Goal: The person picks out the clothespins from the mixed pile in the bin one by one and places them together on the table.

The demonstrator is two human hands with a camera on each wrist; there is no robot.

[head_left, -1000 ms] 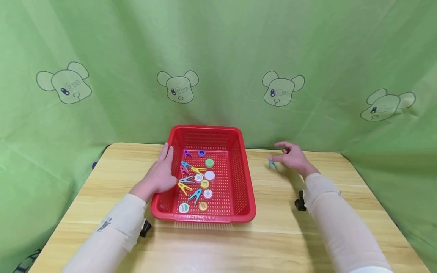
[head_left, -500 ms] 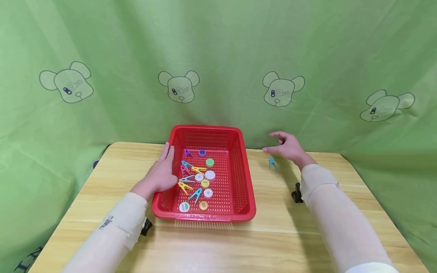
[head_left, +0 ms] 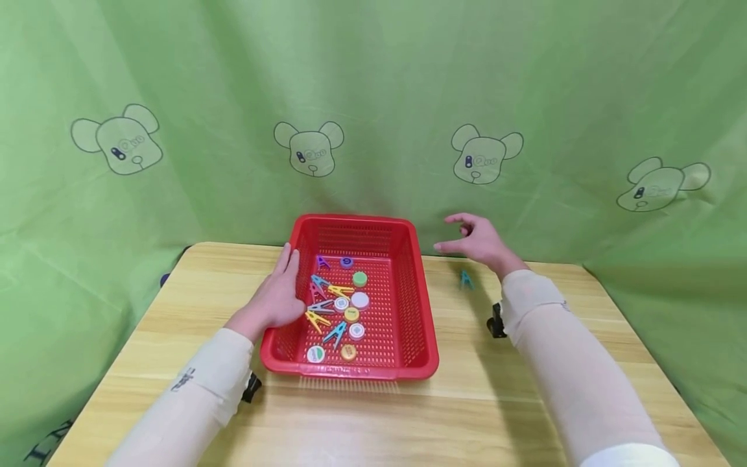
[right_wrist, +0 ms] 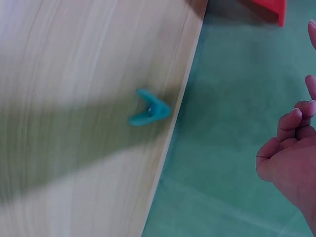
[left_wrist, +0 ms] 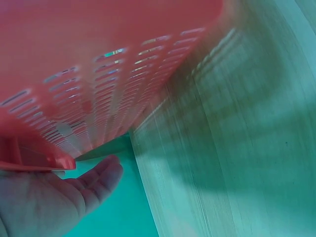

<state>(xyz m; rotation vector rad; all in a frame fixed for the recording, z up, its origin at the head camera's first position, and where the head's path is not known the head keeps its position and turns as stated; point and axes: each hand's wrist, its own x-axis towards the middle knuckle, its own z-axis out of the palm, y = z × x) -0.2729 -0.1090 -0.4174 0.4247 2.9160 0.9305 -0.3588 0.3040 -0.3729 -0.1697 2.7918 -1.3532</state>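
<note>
A red plastic basket with perforated walls stands on the table. Inside lie several coloured clothespins, such as a yellow clothespin and a light blue clothespin, and several round bottle caps, such as a green cap. My left hand rests against the basket's left rim, its fingers straight along it; the left wrist view shows those fingers outside the wall. My right hand hovers right of the basket, thumb and index finger spread, holding nothing. A blue clothespin stands on the table below it, apart from the hand.
The wooden table ends at the back against a green curtain printed with bear heads. The basket stands close to that back edge. Black wrist-camera mounts hang below both wrists, such as the right mount.
My right hand has moved left and up, away from the blue clothespin, which now stands by itself on the table. The left hand and the basket have stayed in place.
</note>
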